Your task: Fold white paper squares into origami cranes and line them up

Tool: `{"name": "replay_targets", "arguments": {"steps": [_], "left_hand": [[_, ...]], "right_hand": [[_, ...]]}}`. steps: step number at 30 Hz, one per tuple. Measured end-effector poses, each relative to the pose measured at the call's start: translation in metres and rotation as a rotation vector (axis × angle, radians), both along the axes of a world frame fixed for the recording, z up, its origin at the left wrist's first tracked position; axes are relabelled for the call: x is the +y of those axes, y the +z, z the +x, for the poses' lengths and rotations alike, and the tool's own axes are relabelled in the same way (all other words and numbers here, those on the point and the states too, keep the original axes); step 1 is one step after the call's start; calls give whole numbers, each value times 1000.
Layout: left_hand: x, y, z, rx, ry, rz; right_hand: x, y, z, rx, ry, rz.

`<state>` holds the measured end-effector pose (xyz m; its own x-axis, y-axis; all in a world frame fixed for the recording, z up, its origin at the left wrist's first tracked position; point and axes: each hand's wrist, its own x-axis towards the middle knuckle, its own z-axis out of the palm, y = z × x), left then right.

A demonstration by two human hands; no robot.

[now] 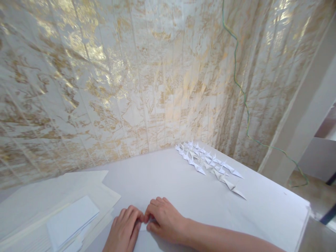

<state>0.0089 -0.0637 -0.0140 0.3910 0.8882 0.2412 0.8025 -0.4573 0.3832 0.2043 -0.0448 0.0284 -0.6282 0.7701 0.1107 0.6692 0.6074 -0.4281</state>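
Both hands are down on the white table (262, 206), fingertips meeting over a small piece of white paper (146, 224) that lies flat near the front edge. Her or his left hand (125, 229) is curled, fingers bent and pressing on the paper's left part; the right hand (164, 218) is curled too, thumb and fingers pinching at the paper where the two hands touch. Most of the sheet is hidden under them. To the left lies a stack of paper sheets (69, 220) on larger cream sheets. Farther back on the right, well apart, sit rows of folded paper cranes (207, 162), near the gold-patterned wall (118, 80). A green wire (243, 94) hangs down the wall.
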Motion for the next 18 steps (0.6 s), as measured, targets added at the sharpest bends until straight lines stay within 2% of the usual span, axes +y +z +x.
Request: {"name": "replay_targets", "arguments": {"steps": [3, 7, 9, 12, 18], "left_hand": [[-1, 0, -1, -7, 6, 4], [0, -3, 0, -15, 17, 4], [2, -5, 0, -19, 20, 0], [3, -5, 1, -25, 25, -1], [-2, -2, 1, -32, 40, 6]], "right_hand": [[2, -4, 2, -29, 60, 92], [2, -15, 2, -79, 280, 390], [1, -19, 2, -121, 359, 489], [-1, -20, 3, -137, 377, 518], [0, -16, 6, -138, 374, 451]]}}
